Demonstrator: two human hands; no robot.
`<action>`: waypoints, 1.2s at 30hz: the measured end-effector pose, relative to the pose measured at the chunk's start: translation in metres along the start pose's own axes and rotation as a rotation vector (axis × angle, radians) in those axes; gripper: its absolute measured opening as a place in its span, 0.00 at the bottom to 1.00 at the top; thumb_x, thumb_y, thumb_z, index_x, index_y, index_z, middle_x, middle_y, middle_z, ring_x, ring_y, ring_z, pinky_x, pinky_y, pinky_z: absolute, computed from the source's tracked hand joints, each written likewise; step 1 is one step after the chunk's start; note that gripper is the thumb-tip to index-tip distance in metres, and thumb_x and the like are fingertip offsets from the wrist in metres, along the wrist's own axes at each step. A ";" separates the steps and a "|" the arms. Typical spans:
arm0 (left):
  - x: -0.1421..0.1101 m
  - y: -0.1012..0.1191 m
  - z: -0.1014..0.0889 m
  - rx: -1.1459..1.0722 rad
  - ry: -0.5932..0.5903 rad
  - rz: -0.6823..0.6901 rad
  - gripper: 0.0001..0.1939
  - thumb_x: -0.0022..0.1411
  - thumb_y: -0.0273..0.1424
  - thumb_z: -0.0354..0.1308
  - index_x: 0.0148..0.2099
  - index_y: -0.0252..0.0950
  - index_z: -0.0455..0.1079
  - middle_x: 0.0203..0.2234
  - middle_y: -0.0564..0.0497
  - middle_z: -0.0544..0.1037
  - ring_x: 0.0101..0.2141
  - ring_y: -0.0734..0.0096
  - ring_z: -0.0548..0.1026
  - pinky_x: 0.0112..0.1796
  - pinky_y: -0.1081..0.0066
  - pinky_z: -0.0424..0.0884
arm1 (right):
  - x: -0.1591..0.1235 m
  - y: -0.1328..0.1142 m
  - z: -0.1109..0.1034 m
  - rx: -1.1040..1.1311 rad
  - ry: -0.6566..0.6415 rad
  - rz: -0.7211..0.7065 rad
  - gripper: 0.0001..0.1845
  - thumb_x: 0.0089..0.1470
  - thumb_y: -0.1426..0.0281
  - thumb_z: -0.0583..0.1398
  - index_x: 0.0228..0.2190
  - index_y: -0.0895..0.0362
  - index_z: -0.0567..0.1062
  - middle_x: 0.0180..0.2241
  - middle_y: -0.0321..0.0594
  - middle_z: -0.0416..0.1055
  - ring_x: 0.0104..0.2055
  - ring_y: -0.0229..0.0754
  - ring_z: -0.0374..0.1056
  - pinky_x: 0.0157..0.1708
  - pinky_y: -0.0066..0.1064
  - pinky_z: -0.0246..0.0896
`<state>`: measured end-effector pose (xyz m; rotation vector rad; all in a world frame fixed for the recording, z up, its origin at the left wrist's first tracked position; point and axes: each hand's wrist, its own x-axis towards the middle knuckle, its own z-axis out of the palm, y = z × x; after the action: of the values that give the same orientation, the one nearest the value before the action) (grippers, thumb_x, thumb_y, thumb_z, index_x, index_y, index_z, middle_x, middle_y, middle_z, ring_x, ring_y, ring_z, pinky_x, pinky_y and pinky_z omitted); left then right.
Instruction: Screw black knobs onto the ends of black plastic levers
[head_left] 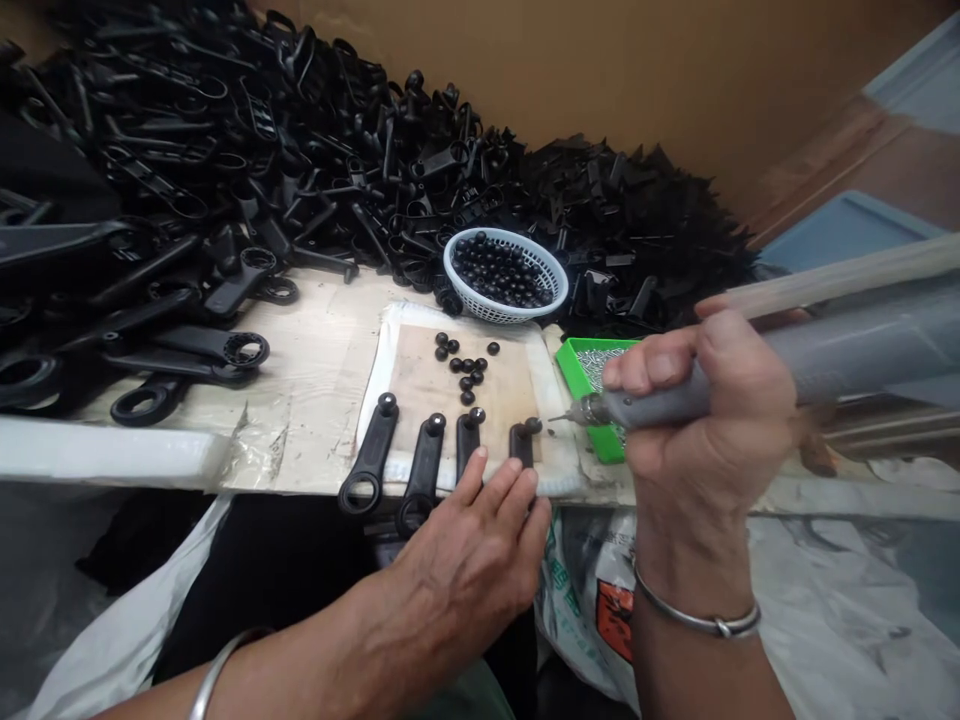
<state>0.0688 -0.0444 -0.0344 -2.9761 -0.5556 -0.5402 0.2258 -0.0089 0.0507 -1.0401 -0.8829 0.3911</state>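
Observation:
In the head view my right hand [720, 400] is wrapped round a grey power screwdriver [825, 345]. Its thin bit points left, close to the small round knob on the rightmost black plastic crank arm [521, 448]. My left hand [480, 540] lies with fingers stretched over the lower parts of that arm and another crank arm [468, 436], hiding their ends. Two more crank arms, a ring-ended one [375, 455] and its neighbour [424, 465], lie to the left with round knobs at their upper ends. Several loose black knobs [466, 366] sit on the mat [412, 350].
A pale blue basket [551, 312] of black knobs stands behind the mat. The green tray [574, 375] of small screws is partly behind my right hand. Heaped black plastic parts [300, 150] fill the back and left. A white foam strip [112, 450] lines the front left edge.

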 end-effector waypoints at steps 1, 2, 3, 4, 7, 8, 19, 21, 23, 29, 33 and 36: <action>0.000 0.000 -0.001 0.000 0.001 -0.004 0.18 0.69 0.25 0.45 0.58 0.29 0.66 0.57 0.40 0.70 0.58 0.54 0.67 0.60 0.53 0.56 | 0.000 0.000 0.000 0.003 -0.002 0.000 0.07 0.48 0.68 0.62 0.24 0.51 0.67 0.16 0.28 0.55 0.17 0.35 0.54 0.22 0.35 0.56; 0.000 0.001 -0.001 0.000 0.004 -0.005 0.18 0.69 0.25 0.45 0.57 0.29 0.66 0.56 0.40 0.71 0.58 0.55 0.68 0.60 0.53 0.56 | 0.000 0.000 0.000 0.007 -0.004 0.000 0.06 0.48 0.68 0.62 0.25 0.51 0.67 0.16 0.28 0.55 0.17 0.35 0.55 0.22 0.35 0.56; 0.000 0.001 -0.002 0.000 0.004 -0.005 0.18 0.69 0.24 0.45 0.57 0.29 0.66 0.56 0.41 0.71 0.57 0.55 0.68 0.60 0.53 0.56 | -0.001 -0.001 0.001 0.012 -0.007 -0.003 0.06 0.49 0.68 0.62 0.25 0.51 0.67 0.16 0.28 0.55 0.17 0.35 0.55 0.22 0.35 0.56; 0.000 0.001 -0.002 -0.002 0.002 -0.004 0.18 0.69 0.24 0.45 0.57 0.29 0.67 0.56 0.41 0.71 0.57 0.55 0.68 0.60 0.53 0.56 | -0.001 -0.001 0.001 0.015 -0.011 -0.008 0.06 0.49 0.68 0.61 0.25 0.51 0.67 0.16 0.28 0.55 0.17 0.35 0.55 0.22 0.35 0.55; 0.000 0.000 -0.001 -0.013 -0.002 0.005 0.18 0.68 0.24 0.45 0.57 0.28 0.66 0.55 0.39 0.71 0.57 0.54 0.68 0.60 0.53 0.57 | -0.002 -0.003 0.003 0.020 -0.020 -0.008 0.08 0.48 0.69 0.62 0.23 0.51 0.66 0.16 0.28 0.56 0.17 0.35 0.55 0.22 0.35 0.55; 0.000 0.000 0.000 -0.018 -0.005 0.011 0.18 0.68 0.25 0.45 0.57 0.28 0.66 0.56 0.39 0.71 0.57 0.53 0.68 0.59 0.53 0.57 | -0.002 -0.003 0.004 0.028 -0.019 0.003 0.08 0.48 0.69 0.62 0.23 0.52 0.66 0.16 0.28 0.56 0.17 0.35 0.55 0.21 0.34 0.55; -0.001 -0.001 0.003 -0.032 -0.004 0.021 0.18 0.68 0.26 0.45 0.57 0.27 0.65 0.56 0.38 0.70 0.57 0.52 0.68 0.60 0.53 0.56 | -0.002 0.003 0.006 0.072 0.013 0.060 0.05 0.47 0.68 0.63 0.25 0.52 0.70 0.15 0.27 0.56 0.16 0.32 0.53 0.19 0.32 0.54; -0.002 -0.001 0.004 -0.023 -0.002 0.030 0.19 0.68 0.26 0.45 0.58 0.27 0.65 0.57 0.38 0.70 0.58 0.52 0.67 0.60 0.53 0.55 | -0.002 0.005 0.005 0.062 -0.003 0.055 0.06 0.47 0.68 0.63 0.25 0.53 0.69 0.15 0.27 0.56 0.16 0.33 0.54 0.19 0.32 0.54; -0.003 -0.001 0.005 -0.017 0.000 0.038 0.19 0.68 0.26 0.45 0.58 0.27 0.64 0.57 0.37 0.69 0.59 0.51 0.66 0.61 0.52 0.55 | -0.001 0.007 0.004 0.048 -0.023 0.047 0.07 0.47 0.68 0.63 0.24 0.53 0.69 0.15 0.27 0.56 0.16 0.33 0.55 0.19 0.32 0.55; -0.004 -0.002 0.008 -0.007 -0.003 0.047 0.20 0.67 0.27 0.47 0.59 0.27 0.62 0.58 0.37 0.68 0.59 0.51 0.66 0.61 0.52 0.54 | 0.001 0.009 0.008 0.079 0.015 0.060 0.09 0.40 0.69 0.64 0.18 0.54 0.68 0.13 0.27 0.57 0.14 0.32 0.54 0.17 0.30 0.54; -0.006 -0.001 0.012 -0.026 -0.014 0.038 0.21 0.67 0.28 0.48 0.60 0.28 0.61 0.60 0.38 0.67 0.60 0.51 0.64 0.62 0.52 0.53 | 0.002 0.009 0.013 0.087 0.015 0.034 0.12 0.38 0.71 0.63 0.12 0.54 0.65 0.11 0.28 0.56 0.13 0.32 0.54 0.14 0.30 0.53; -0.008 -0.001 0.016 -0.020 -0.014 0.046 0.22 0.67 0.30 0.49 0.61 0.28 0.60 0.60 0.37 0.65 0.61 0.49 0.62 0.63 0.50 0.50 | 0.001 0.011 0.015 0.071 -0.005 0.103 0.14 0.38 0.70 0.63 0.11 0.53 0.63 0.11 0.28 0.56 0.13 0.33 0.54 0.14 0.30 0.54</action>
<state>0.0668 -0.0443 -0.0520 -3.0050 -0.4841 -0.5252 0.2157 0.0059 0.0451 -1.0223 -0.8167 0.5086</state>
